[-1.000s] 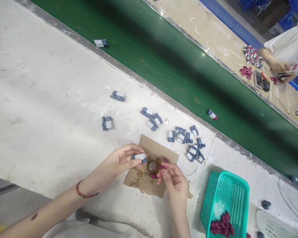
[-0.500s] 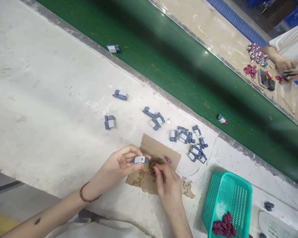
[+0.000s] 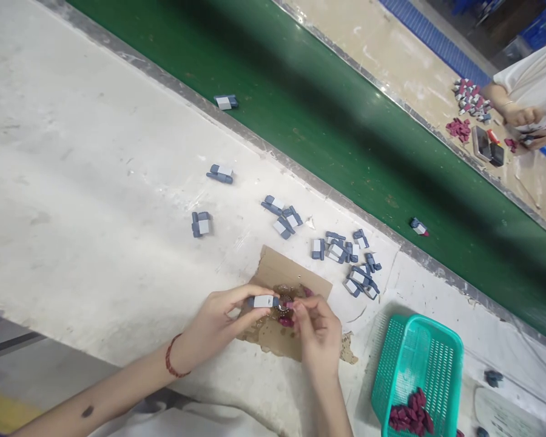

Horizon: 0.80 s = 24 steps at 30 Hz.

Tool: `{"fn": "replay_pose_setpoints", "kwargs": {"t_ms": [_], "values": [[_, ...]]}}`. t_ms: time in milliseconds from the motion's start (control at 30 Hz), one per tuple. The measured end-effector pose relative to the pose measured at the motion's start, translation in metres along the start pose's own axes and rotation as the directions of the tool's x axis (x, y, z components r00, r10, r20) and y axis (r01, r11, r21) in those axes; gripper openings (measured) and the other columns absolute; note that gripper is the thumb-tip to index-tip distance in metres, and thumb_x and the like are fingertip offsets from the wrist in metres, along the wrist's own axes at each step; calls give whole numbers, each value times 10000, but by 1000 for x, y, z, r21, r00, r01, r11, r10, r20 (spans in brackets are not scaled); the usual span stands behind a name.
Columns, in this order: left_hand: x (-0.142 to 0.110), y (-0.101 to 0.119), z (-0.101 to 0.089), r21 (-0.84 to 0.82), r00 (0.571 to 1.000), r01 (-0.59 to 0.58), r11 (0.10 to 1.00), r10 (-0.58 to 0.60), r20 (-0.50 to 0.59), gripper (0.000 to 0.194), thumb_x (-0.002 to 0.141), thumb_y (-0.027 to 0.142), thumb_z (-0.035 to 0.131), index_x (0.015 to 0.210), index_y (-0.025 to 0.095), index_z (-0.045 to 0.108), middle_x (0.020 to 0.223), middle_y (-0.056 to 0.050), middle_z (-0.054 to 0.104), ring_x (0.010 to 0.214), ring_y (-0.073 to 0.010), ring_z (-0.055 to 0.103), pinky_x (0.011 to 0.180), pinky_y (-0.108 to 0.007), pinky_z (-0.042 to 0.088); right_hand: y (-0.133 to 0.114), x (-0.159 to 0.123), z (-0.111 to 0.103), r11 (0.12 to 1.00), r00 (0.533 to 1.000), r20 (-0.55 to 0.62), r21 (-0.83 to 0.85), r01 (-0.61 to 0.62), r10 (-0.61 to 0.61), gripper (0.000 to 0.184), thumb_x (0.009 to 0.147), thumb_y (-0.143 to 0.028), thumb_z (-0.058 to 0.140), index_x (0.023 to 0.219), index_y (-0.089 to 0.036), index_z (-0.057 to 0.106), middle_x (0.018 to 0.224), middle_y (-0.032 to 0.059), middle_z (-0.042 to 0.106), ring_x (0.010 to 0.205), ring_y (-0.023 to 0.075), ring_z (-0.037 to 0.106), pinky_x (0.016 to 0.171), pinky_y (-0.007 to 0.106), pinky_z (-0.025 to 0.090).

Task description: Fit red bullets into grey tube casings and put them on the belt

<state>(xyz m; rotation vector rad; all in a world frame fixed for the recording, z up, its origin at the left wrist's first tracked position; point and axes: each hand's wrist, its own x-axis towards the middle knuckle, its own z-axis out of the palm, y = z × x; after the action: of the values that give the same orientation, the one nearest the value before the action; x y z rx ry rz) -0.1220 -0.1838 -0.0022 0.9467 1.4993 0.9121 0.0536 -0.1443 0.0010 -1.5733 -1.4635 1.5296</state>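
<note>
While the left hand (image 3: 218, 318) pinches a grey block (image 3: 264, 301) lengthwise left-to-right, the right hand (image 3: 318, 331) fingers pinch a red cap (image 3: 289, 304) touching its right end.

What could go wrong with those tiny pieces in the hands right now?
1. The left hand pinches a small grey-and-white part while the right hand pinches a tiny red piece at its end; either might slip and drop.
2. The cardboard beneath looks stained with something sticky, so a dropped piece might get messy.
3. The loose grey parts lie near the green belt; a bump could knock one onto it.
</note>
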Motion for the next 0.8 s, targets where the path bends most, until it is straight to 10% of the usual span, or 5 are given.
{"fn": "replay_pose_setpoints", "kwargs": {"t_ms": [267, 800], "values": [[-3, -4, 3, 35, 999, -52, 998, 51, 19, 218, 787, 321, 651, 931, 182, 740, 929, -73, 774, 812, -224, 714, 709, -256, 570, -17, 2, 6, 917, 997, 21, 392, -74, 71, 362, 746, -512, 722, 668, -179, 603, 488, -36, 557, 360, 79, 447, 348, 199, 402], [-5, 2, 1, 84, 989, -130, 988, 124, 75, 184, 804, 272, 632, 931, 237, 759, 924, -40, 782, 784, -209, 717, 713, -242, 552, -19, -8, 11, 987, 990, 108, 147, 69, -86, 259, 882, -395, 593, 722, -194, 627, 598, -19, 577, 511, 109, 492, 515, 229, 426]]}}
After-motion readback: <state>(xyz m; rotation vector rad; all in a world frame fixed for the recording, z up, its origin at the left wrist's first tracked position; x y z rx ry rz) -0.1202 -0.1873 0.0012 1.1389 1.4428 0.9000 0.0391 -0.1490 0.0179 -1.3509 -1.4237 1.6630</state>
